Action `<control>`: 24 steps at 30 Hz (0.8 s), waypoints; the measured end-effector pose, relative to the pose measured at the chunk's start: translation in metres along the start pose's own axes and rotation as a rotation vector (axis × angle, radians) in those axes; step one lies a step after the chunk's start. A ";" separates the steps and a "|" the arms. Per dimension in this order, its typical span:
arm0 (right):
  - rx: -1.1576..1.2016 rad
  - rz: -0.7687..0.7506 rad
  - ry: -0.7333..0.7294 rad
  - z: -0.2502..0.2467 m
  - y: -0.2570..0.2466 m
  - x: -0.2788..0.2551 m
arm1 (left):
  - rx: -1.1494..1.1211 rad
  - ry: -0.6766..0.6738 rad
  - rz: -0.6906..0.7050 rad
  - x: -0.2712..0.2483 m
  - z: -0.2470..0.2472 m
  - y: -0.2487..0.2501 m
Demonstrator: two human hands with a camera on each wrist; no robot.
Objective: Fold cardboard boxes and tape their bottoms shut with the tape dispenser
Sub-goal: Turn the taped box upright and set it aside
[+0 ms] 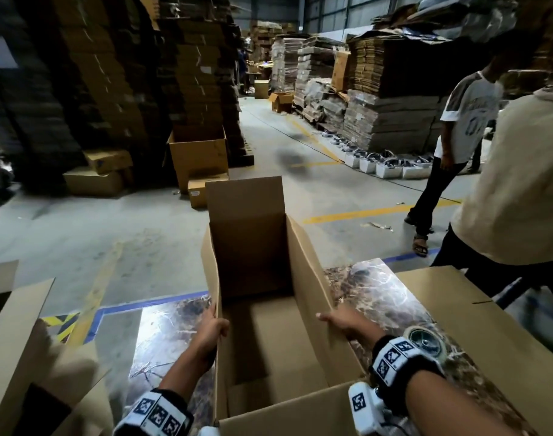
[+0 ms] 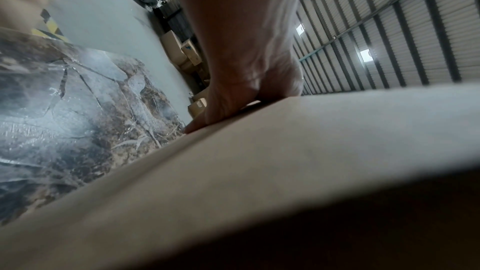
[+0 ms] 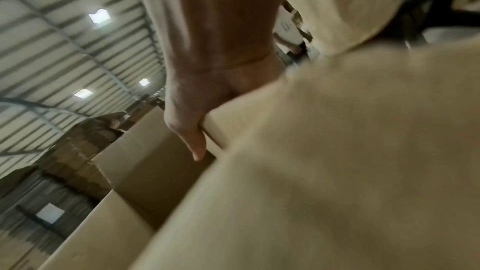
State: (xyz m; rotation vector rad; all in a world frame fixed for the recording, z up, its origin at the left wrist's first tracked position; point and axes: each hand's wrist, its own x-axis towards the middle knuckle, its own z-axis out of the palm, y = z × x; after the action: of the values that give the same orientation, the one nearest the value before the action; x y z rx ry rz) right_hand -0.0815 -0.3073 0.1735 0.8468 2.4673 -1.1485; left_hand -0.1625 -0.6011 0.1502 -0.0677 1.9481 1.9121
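Box: the cardboard box [image 1: 262,309] is standing opened up on the worktop [image 1: 379,294], between the two hands.
Left hand: the left hand [image 1: 210,333] is gripping the box's left wall, fingers curled over its edge.
Right hand: the right hand [image 1: 341,320] is clamping the right wall's edge.
Tape roll: a tape roll [image 1: 424,339] is lying just right of the right wrist.
Done: the box is looking squared into shape.
Left: I cannot tell whether its bottom is taped; likely taping is still waiting.
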 end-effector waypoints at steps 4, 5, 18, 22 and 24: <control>0.004 -0.032 -0.126 0.009 -0.012 0.004 | -0.013 -0.030 -0.017 -0.008 0.001 0.005; -0.013 -0.037 -0.125 0.006 -0.011 0.003 | 0.004 -0.026 -0.024 -0.010 0.000 0.007; -0.754 -0.185 -0.165 -0.091 -0.062 0.026 | 0.992 0.105 -0.003 0.029 -0.050 0.066; -0.722 -0.409 0.228 -0.115 -0.131 0.066 | 1.281 0.221 0.376 0.070 -0.043 0.124; -0.679 -0.541 0.243 -0.113 -0.163 0.096 | 1.384 0.204 0.490 0.101 -0.032 0.146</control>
State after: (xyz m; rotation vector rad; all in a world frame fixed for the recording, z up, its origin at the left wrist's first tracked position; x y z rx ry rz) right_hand -0.2600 -0.2661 0.2972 0.1234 3.0843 -0.2520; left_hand -0.3087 -0.5982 0.2553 0.6587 3.1583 0.3540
